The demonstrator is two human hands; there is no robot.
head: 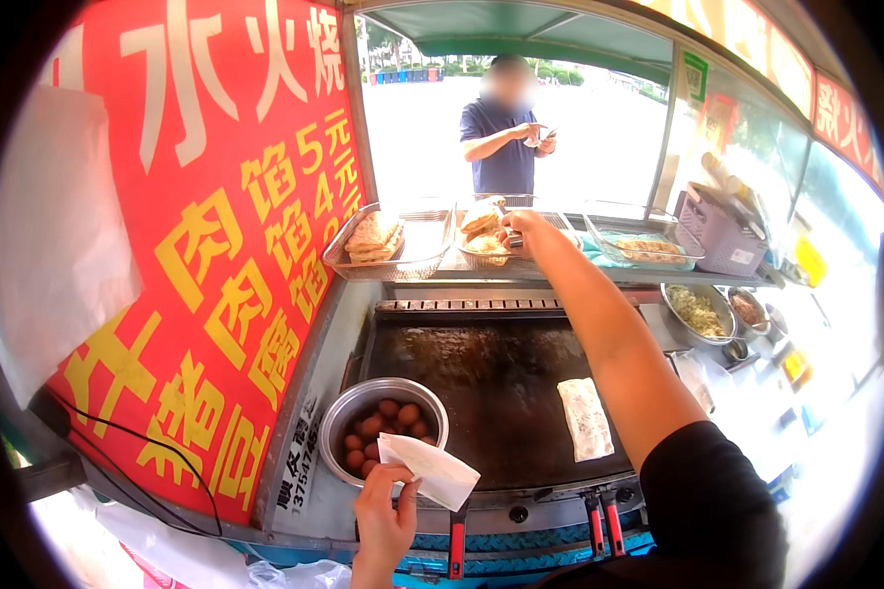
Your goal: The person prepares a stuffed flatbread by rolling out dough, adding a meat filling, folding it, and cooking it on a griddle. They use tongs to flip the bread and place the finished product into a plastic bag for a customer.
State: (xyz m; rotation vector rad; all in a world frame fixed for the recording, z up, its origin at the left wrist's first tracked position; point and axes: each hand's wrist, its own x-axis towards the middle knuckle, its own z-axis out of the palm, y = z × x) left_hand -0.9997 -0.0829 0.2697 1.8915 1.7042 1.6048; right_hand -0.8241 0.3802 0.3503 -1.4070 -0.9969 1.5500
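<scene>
Pinched between the fingers and thumb of my left hand (385, 508) is a white paper bag (435, 471), held low over the near rim of a metal pot (442, 416). Brown eggs (372, 425) fill the pot. My right hand (530, 227) reaches far forward to the shelf, closed around a metal tool (514, 238), probably tongs; its tip is hard to make out. It is at the middle wire basket (486, 259), where flatbreads (482, 216) are stacked. A pale, raw-looking flat dough piece (586, 420) lies on the dark griddle (486, 397), under my right forearm.
The shelf also bears a left basket (427, 235) with flatbreads and a right basket (689, 258). Filling bowls (700, 313) stand at right. Red-handled tools (457, 545) hang at the griddle's front. A red sign board (214, 280) walls the left. A person (504, 140) stands beyond the counter.
</scene>
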